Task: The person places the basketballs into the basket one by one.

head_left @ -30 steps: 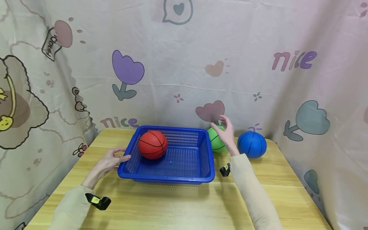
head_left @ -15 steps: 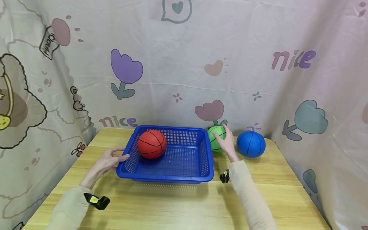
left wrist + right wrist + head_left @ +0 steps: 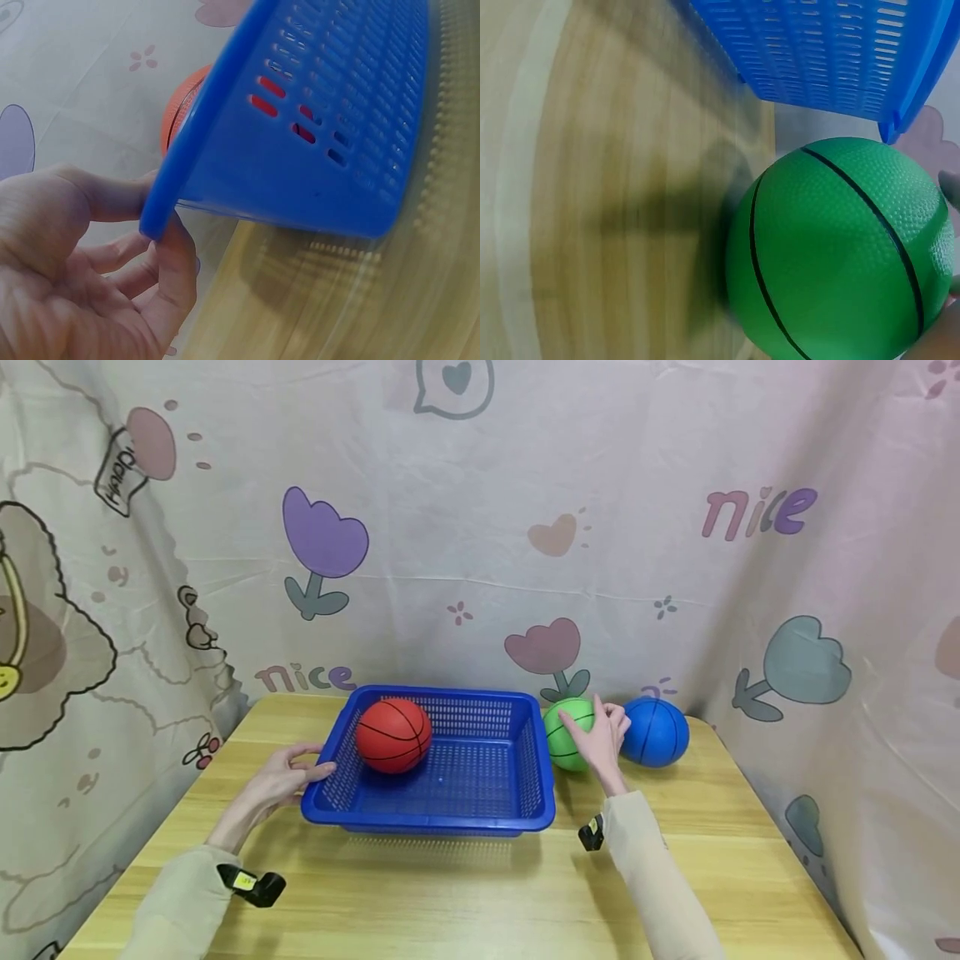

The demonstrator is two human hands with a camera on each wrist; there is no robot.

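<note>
My left hand [image 3: 276, 778] pinches the left rim of a blue plastic basket [image 3: 435, 822], thumb over the edge and fingers beneath, as the left wrist view shows. Inside the basket, at its left side, lies a red ball [image 3: 393, 735] with black basketball lines. My right hand [image 3: 602, 742] grips a green ball [image 3: 840, 255] of the same style just right of the basket, the thumb on its upper front and the other fingers curled at its right side. In the right wrist view only fingertips show at the ball's edge.
A blue ball [image 3: 657, 733] sits close to the right of my right hand, near the table's back edge. The wooden table [image 3: 450, 902] backs onto a printed curtain [image 3: 450, 527], which also hangs at both sides.
My right hand has come down onto the green ball and taken hold of it; the ball has shifted slightly toward me. The left hand keeps its hold on the basket.
</note>
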